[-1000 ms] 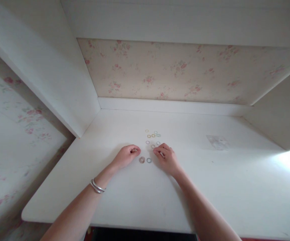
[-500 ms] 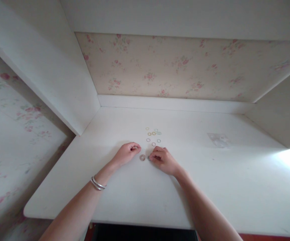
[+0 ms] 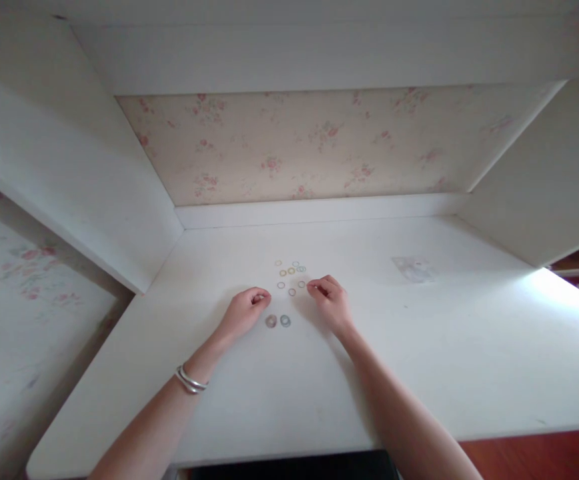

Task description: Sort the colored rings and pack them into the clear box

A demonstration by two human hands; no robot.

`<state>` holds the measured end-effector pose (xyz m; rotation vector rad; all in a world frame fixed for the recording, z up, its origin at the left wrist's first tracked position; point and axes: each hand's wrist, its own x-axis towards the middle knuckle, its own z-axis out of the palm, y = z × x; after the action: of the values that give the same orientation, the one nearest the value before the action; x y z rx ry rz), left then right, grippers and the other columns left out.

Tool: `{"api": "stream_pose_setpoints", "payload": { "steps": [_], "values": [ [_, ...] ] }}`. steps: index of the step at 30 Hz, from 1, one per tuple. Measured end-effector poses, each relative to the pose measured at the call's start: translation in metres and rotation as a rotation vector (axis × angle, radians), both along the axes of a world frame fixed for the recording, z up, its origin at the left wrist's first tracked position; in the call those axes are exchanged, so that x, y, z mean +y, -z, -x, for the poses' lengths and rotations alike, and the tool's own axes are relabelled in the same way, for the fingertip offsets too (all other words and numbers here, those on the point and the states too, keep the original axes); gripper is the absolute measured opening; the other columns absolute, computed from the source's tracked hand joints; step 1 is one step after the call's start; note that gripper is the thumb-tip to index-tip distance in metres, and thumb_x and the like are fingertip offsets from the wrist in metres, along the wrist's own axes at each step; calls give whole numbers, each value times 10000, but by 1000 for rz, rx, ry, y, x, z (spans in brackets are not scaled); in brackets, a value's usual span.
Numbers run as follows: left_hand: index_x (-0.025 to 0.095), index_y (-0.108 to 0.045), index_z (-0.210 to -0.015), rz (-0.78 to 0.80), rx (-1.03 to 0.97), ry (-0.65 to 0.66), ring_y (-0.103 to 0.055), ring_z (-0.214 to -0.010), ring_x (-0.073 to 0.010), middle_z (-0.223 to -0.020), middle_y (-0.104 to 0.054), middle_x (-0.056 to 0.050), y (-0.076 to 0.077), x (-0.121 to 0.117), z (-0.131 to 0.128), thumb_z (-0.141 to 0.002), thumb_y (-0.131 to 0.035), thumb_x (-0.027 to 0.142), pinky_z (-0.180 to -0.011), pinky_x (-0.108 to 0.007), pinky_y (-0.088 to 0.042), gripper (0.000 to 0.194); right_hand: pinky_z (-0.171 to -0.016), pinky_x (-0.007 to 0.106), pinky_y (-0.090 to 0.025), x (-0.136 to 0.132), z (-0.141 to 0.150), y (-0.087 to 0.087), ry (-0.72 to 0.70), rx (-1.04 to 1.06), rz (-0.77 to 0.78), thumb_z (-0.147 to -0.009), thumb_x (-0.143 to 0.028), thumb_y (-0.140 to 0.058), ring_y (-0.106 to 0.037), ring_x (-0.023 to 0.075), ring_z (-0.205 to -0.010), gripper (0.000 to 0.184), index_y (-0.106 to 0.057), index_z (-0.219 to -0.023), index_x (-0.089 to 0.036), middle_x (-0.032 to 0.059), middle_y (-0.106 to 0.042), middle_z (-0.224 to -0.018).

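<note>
My left hand (image 3: 245, 309) rests on the white desk with thumb and fingers pinched together; whether anything small is between them I cannot make out. Just right of and below its fingertips lies a brownish pile of rings (image 3: 271, 321), beside a grey-blue pile of rings (image 3: 285, 321). My right hand (image 3: 331, 303) is closed in a pinch, no object showing in it, its fingertips right beside a thin grey ring (image 3: 302, 285). A pinkish ring (image 3: 292, 292) and another thin ring (image 3: 281, 285) lie between the hands. Farther back are yellow rings (image 3: 283, 273) and greenish rings (image 3: 300, 269).
A clear plastic bag (image 3: 413, 269) lies on the white desk (image 3: 249, 407) to the right. A low ledge and a floral-papered back wall (image 3: 289, 147) close off the rear, with white side panels (image 3: 134, 200) at both ends.
My right hand has left the grey-blue rings, now in full view beside the brownish pile, and moved back toward the thin grey ring. The left hand stays pinched; the camera view has shifted.
</note>
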<state>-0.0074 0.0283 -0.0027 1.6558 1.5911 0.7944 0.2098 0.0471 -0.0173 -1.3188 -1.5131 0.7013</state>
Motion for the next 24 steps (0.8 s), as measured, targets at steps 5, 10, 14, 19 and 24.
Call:
{"api": "stream_pose_setpoints", "payload": {
  "steps": [5, 10, 14, 19, 24],
  "values": [
    [212, -666, -900, -138, 189, 81, -592, -635, -140, -710, -664, 2, -6, 27, -34, -834, -469, 365, -620, -234, -423, 258, -663, 292, -401, 11, -11, 7, 182, 48, 76, -758, -348, -529, -529, 155, -672, 232, -704, -770, -196, 35, -614, -767],
    [240, -686, -837, -195, 434, 135, -608, -868, -179, -942, -671, -34, -7, 56, -67, -806, -517, 322, -785, -261, -431, 190, -680, 291, -405, 13, -15, 10, 177, 65, 87, -764, -341, -513, -538, 158, -694, 241, -701, -783, -191, 44, -624, -791],
    [232, -693, -836, -135, 518, 159, -609, -897, -217, -995, -661, -65, -1, 71, -78, -775, -556, 362, -804, -306, -438, 198, -686, 284, -405, 13, -15, 12, 132, 36, 76, -771, -314, -507, -537, 151, -695, 222, -700, -786, -205, 33, -619, -790],
    [222, -704, -804, -94, 521, 212, -630, -851, -234, -888, -696, -73, 4, 77, -80, -754, -571, 314, -772, -318, -449, 169, -684, 280, -408, 15, -15, 14, 84, 17, 71, -776, -300, -500, -542, 152, -707, 213, -695, -780, -214, 29, -617, -787],
    [204, -699, -779, -103, 495, 265, -627, -868, -207, -877, -699, -59, -8, 66, -74, -774, -530, 241, -772, -279, -444, 173, -691, 274, -408, 15, -16, 14, 70, 9, 68, -780, -295, -505, -542, 146, -708, 205, -694, -787, -214, 25, -619, -795]
  ]
}}
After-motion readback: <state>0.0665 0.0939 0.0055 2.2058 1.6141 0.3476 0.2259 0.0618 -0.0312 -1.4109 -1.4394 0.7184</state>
